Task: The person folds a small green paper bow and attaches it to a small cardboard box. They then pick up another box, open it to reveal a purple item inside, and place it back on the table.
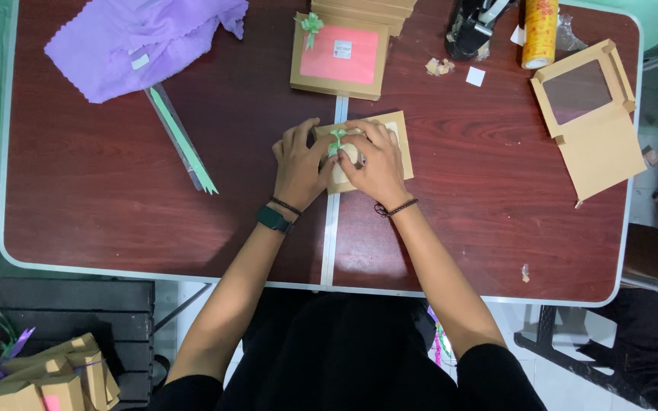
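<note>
A small brown cardboard box [397, 129] lies at the middle of the dark wooden table [116, 205]. A little green ribbon bow [336, 140] sits on its top. My left hand [299, 161] rests on the box's left side, fingers touching the bow. Over the box's middle, my right hand [375, 160] presses down with its fingertips beside the bow. Both hands cover most of the box lid. A black watch and a bracelet are on my left wrist, a cord bracelet on my right.
A finished box with a pink window and green bow [339, 55] lies behind. Purple cloth [135, 38] and a green ribbon strip [180, 137] are at the left. An unfolded window box [592, 114], a yellow tape roll [540, 32] and a black dispenser [472, 27] are at the right.
</note>
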